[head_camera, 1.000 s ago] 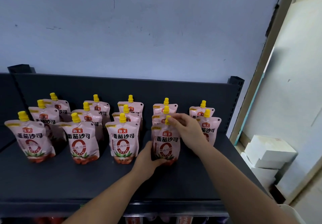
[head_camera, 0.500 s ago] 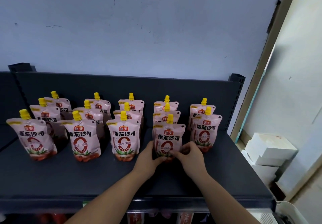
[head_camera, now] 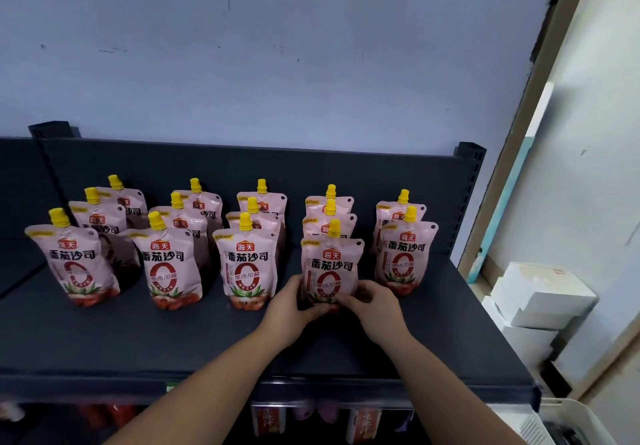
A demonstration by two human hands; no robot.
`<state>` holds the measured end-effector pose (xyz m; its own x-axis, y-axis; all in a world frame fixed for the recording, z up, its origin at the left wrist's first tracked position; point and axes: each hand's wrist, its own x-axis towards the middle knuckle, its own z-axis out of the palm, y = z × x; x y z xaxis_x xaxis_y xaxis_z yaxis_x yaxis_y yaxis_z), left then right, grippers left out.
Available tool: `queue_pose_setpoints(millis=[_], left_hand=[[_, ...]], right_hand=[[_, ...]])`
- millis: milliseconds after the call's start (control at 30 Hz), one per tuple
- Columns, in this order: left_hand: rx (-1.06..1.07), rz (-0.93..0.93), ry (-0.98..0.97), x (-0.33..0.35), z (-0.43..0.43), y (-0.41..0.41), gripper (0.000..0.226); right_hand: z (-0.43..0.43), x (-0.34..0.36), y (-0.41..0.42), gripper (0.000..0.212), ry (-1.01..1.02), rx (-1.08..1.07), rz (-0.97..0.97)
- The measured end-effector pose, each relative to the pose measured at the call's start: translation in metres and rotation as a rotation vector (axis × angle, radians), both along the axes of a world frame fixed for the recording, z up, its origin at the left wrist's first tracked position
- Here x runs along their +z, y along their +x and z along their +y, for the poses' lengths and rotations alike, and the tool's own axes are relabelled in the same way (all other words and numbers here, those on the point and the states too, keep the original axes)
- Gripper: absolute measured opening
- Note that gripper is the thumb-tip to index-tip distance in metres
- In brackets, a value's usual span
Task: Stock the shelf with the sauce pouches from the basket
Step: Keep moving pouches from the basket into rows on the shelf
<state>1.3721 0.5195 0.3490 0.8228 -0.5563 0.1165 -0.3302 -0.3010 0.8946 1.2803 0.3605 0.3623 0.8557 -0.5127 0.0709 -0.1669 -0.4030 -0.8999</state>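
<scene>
Pink sauce pouches with yellow caps stand upright in several columns on the dark shelf point(head_camera: 104, 347). The front pouch of the fourth column point(head_camera: 330, 266) stands between both my hands. My left hand point(head_camera: 289, 309) grips its lower left edge and my right hand point(head_camera: 375, 307) pinches its lower right corner. To its left stands another front pouch point(head_camera: 246, 269); to its right a column of two pouches point(head_camera: 403, 254). The corner of a white basket point(head_camera: 568, 422) shows at the bottom right, its contents hidden.
The shelf's back panel point(head_camera: 242, 167) rises behind the rows, with an upright post point(head_camera: 467, 202) at the right end. White boxes point(head_camera: 540, 299) are stacked on the floor to the right. More packets point(head_camera: 268, 420) hang on the shelf below.
My right hand came down from the pouch's cap to its lower right corner. The pouch now stands upright and squared in front of its column. My left hand stayed at its base.
</scene>
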Motion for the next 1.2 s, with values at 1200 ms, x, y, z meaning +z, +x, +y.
queue_pose_setpoints(millis=[1200], left_hand=[[0.707, -0.451, 1.089, 0.064, 0.518, -0.019, 0.074]], right_hand=[[0.456, 0.059, 0.099, 0.055, -1.286, 0.669, 0.117]])
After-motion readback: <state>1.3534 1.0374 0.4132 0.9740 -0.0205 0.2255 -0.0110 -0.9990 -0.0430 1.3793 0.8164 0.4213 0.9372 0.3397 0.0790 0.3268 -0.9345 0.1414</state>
